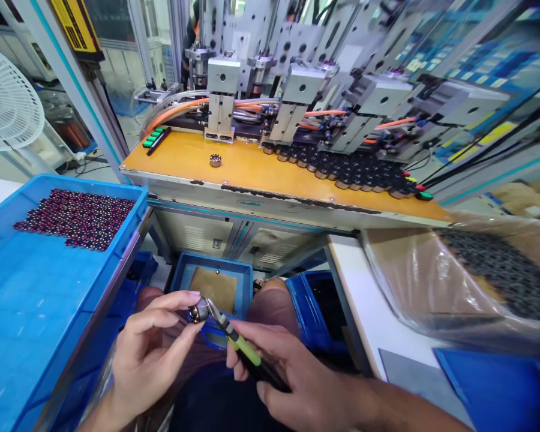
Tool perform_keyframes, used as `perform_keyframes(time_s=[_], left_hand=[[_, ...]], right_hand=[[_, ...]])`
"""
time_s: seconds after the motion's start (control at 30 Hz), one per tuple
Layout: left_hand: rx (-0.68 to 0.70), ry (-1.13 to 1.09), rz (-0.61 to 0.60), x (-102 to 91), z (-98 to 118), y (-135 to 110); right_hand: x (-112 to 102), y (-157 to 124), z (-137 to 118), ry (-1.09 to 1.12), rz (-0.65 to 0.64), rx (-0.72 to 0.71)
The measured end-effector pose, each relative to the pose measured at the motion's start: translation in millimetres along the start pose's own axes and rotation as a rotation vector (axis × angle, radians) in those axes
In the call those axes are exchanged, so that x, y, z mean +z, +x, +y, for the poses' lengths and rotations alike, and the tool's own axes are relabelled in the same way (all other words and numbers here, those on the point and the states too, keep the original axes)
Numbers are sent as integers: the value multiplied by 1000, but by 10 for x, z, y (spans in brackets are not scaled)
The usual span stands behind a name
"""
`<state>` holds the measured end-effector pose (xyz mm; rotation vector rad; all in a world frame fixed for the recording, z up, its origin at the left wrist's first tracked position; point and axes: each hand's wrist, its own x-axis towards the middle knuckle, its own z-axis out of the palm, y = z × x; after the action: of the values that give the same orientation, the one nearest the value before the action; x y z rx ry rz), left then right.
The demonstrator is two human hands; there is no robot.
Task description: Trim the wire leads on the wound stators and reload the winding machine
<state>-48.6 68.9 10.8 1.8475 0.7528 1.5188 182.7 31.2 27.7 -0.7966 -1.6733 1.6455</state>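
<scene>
Between its thumb and fingertips, my left hand point(155, 345) pinches a small round metal part point(198, 311) with copper-coloured detail at its near face. My right hand point(288, 366) is closed around the green and black handles of a pair of pliers point(245, 351). The jaws of the pliers point up and left and are at the right side of the part. Whether the jaws grip anything is too small to make out. Both hands are above my lap. A similar round part point(215, 160) sits by itself on the orange-yellow bench top.
A blue tray point(31, 270) at left holds many small dark parts point(78, 217). Machine heads point(222, 75) line the bench point(175, 162), with rows of black-topped parts point(342, 168) beneath. A plastic-lined box point(400, 270) stands right. Below is a blue bin point(247, 282).
</scene>
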Motion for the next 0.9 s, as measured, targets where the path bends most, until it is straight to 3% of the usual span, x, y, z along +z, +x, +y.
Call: perform_keyframes(time_s=[0.73, 0.9], left_hand=[[-66, 22, 52, 4, 30, -42], [-89, 23, 48, 0, 28, -73]], right_hand=[[-3, 53, -30, -76, -19, 58], [-11, 85, -32, -196, 52, 78]])
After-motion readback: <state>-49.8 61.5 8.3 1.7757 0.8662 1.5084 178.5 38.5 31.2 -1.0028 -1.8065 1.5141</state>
